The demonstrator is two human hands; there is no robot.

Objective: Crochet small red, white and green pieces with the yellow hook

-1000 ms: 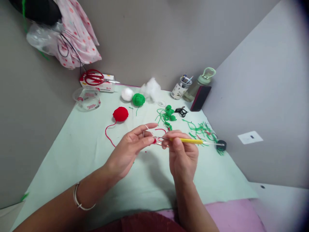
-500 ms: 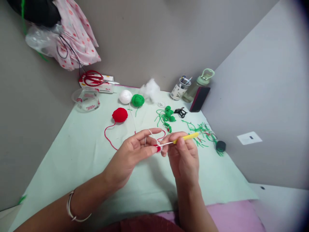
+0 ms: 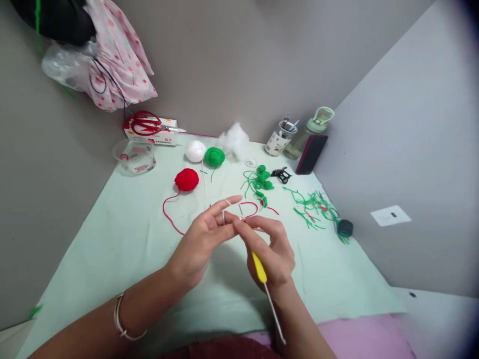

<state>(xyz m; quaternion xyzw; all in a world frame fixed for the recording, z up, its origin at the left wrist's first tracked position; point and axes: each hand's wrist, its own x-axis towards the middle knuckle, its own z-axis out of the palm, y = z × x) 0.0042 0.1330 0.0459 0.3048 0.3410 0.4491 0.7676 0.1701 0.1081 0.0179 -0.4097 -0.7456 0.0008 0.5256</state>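
My left hand (image 3: 194,247) pinches a small crochet piece at its fingertips, mostly covered by my fingers. White yarn (image 3: 223,217) loops over its raised fingers. The fingertips of my right hand (image 3: 272,252) meet the left ones at the piece. That hand also keeps hold of a crochet hook (image 3: 259,268) by its yellow grip; one metal end points down toward my lap, and the hook's upper end sticks out near the piece. A red yarn ball (image 3: 186,180) lies beyond my left hand, its strand running down behind that hand. Behind it sit a white yarn ball (image 3: 195,151) and a green yarn ball (image 3: 214,156).
Green crocheted bits (image 3: 263,179), a black claw clip (image 3: 281,174) and yarn scraps (image 3: 314,204) lie on the right. White stuffing (image 3: 234,141), a pen cup (image 3: 280,138), a bottle (image 3: 304,137) and a phone (image 3: 312,154) stand behind. Scissors (image 3: 145,123) rest on a box beside a plastic tub (image 3: 136,159).
The crochet hook has swung from pointing across to the right to pointing down toward my lap. My right fingertips have moved in to the piece, which is now more covered.
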